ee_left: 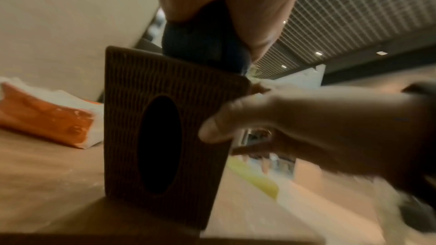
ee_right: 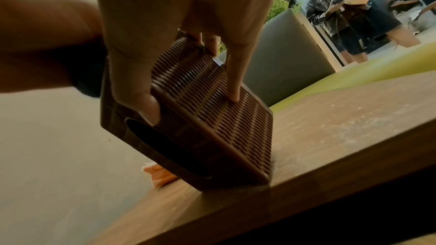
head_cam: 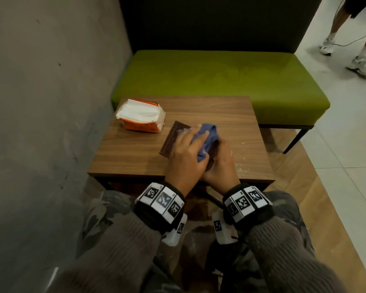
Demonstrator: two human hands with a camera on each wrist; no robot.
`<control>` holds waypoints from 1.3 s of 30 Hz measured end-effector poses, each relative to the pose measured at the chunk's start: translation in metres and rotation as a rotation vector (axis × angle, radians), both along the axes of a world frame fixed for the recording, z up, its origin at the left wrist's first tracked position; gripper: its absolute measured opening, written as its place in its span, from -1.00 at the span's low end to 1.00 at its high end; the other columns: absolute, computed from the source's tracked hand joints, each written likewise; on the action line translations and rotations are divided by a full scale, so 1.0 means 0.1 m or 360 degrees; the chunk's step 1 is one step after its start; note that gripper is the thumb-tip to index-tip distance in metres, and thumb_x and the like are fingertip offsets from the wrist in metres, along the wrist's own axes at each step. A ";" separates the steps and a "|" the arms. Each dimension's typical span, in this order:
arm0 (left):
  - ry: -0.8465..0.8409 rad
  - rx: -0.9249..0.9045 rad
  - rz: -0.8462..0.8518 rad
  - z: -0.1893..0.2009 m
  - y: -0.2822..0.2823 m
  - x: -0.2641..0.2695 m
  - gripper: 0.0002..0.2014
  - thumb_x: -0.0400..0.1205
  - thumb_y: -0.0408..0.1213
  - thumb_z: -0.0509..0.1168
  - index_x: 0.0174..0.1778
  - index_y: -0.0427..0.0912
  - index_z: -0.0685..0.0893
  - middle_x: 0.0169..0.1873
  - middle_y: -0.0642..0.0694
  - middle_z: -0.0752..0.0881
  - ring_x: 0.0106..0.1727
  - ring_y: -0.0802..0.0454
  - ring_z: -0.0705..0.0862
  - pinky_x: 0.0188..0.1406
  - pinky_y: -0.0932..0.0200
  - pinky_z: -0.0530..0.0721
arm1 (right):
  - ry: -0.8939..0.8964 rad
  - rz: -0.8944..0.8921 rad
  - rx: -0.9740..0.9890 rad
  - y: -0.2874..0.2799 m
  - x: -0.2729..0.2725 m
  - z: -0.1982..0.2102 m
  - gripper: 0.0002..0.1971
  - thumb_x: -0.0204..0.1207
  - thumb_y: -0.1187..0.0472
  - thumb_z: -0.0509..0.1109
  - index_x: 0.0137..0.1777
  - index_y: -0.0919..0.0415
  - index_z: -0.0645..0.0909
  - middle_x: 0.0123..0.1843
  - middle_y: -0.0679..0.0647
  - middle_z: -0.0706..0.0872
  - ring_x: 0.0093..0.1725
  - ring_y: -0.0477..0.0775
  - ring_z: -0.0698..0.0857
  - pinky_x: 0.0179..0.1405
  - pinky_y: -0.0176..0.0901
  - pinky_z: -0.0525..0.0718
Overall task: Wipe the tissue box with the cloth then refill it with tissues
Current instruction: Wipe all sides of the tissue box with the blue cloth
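The brown ribbed tissue box [head_cam: 212,149] stands tipped on the wooden table [head_cam: 220,115], its dark oval opening [ee_left: 162,144] turned toward me. My left hand [head_cam: 189,150] grips a blue cloth [head_cam: 207,134] and presses it onto the box's upper side; the cloth [ee_left: 205,44] shows bunched in that palm. My right hand [head_cam: 218,166] holds the box at its near right. Its thumb [ee_right: 144,100] lies on the opening's face and its fingers [ee_right: 232,81] on the ribbed side. An orange pack of white tissues [head_cam: 140,117] lies at the table's far left.
A flat brown ribbed piece [head_cam: 170,138] shows left of my left hand; I cannot tell whether it is apart from the box. A green bench [head_cam: 220,75] stands behind the table and a grey wall [head_cam: 51,81] runs along the left. A person's legs [head_cam: 347,49] are at the far right.
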State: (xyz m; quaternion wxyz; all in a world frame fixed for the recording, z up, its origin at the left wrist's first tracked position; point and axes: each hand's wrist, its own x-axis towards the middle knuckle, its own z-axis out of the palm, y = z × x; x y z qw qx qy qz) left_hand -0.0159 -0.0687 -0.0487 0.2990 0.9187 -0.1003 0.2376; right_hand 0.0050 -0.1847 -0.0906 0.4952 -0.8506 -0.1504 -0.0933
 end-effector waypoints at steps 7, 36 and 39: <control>0.0025 -0.0244 0.0271 -0.02 0.20 0.09 -0.55 0.40 -0.46 0.30 0.25 -0.26 0.66 0.28 -0.25 0.62 0.29 -0.22 0.55 0.30 -0.15 0.55 | 0.0046 0.0010 -0.0062 -0.06 0.00 -0.04 0.02 -0.02 0.06 0.68 0.45 0.32 0.29 0.31 0.15 0.43 0.28 0.19 0.48 0.20 0.08 0.59; 0.0097 -0.0173 0.0150 0.07 0.29 0.27 -0.60 0.46 -0.45 0.31 0.24 -0.23 0.68 0.14 -0.30 0.68 0.17 -0.27 0.62 0.19 -0.09 0.61 | 0.0058 -0.0031 0.0035 -0.19 -0.01 -0.11 0.07 -0.06 0.20 0.73 0.47 0.25 0.23 0.33 0.11 0.38 0.33 0.15 0.47 0.33 0.15 0.55; 0.0307 -0.0349 0.0303 0.16 0.47 0.34 -0.70 0.52 -0.46 0.29 0.17 -0.32 0.70 0.07 -0.34 0.70 0.13 -0.25 0.65 0.02 0.04 0.58 | 0.0081 -0.0001 0.0035 -0.21 -0.03 -0.08 0.08 -0.04 0.22 0.74 0.48 0.23 0.21 0.34 0.05 0.36 0.35 0.04 0.43 0.36 0.02 0.53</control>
